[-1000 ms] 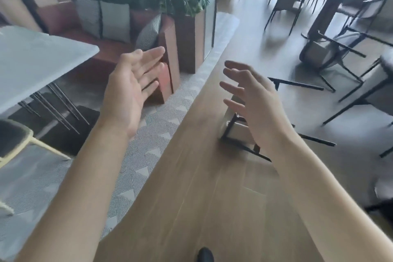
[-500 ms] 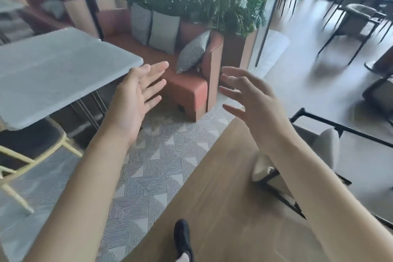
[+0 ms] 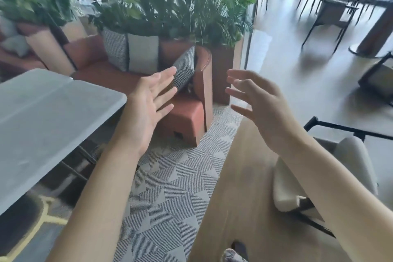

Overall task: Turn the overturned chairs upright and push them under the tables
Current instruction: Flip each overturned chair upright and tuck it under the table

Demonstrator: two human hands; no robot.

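Now both raised, empty: left hand (image 3: pixel 146 110) flat with fingers spread, right hand (image 3: pixel 261 104) loosely curled with fingers apart. Below right forearm, overturned chair (image 3: pixel 348 168) on its side on wood floor (image 3: pixel 238 187). Left, table (image 3: pixel 49 117) over patterned carpet (image 3: pixel 170 187).

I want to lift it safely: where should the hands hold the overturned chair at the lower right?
Probably the black frame bar on top of the overturned chair, gripped from above. It lies exposed and uppermost, while the pale cushion offers no firm hold. Both hands are empty.
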